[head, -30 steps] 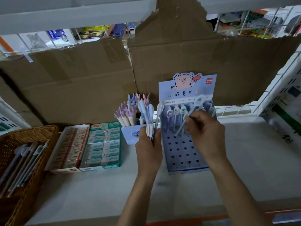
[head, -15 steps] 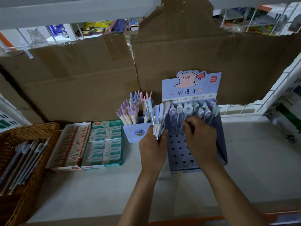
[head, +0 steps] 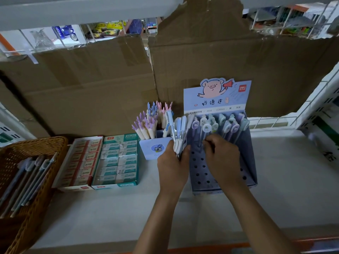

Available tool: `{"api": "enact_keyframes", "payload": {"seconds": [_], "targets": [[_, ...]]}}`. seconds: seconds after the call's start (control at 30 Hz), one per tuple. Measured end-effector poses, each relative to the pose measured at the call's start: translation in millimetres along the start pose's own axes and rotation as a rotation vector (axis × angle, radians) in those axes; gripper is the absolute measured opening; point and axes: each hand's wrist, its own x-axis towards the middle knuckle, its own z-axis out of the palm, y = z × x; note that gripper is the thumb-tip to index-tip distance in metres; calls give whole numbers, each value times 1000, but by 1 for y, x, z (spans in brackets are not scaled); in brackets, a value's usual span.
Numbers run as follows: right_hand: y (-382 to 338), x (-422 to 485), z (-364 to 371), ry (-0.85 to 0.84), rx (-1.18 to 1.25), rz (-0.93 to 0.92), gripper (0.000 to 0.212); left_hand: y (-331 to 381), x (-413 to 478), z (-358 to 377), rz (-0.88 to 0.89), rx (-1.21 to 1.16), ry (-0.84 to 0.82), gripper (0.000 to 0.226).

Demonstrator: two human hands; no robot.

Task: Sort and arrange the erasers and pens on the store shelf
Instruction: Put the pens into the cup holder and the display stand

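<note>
Pens: gripped a spare bundle [head: 178,132] upright in the left hand [head: 172,167] beside the pig-printed display box [head: 245,158], lowered the single pen [head: 206,128], slanted a second ago and pinched in the right hand [head: 222,156], into a back-row hole, with front holes [head: 199,168] left to fill.
</note>
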Motion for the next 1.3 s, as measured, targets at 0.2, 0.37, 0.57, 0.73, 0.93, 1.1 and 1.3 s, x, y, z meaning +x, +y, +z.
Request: {"api": "enact_keyframes", "payload": {"seconds": [0.2, 0.37, 0.57, 0.73, 0.93, 1.1, 1.3], "targets": [[4, -1, 10, -65, -47, 33, 16, 4, -1, -2, -1, -69, -14, 18], [-3, -8, 5, -14, -82, 48, 14, 8, -3, -3, 12, -191, 3, 16], [-39, -13, -31, -98, 434, 101, 10, 13, 1, -9, -93, -435, -33, 26], [-52, 1, -42, -215, 728, 241, 8, 25, -2, -15, -68, -507, -94, 9], [-50, 9, -49, -199, 846, 246, 19, 25, -2, -19, -125, -567, -139, 16], [-44, 10, -44, -87, 799, 274, 9, 16, -2, -11, -129, -440, -61, 6], [-29, 11, -39, 19, 390, 72, 7, 6, 3, -8, -68, -86, 116, 18]]}}
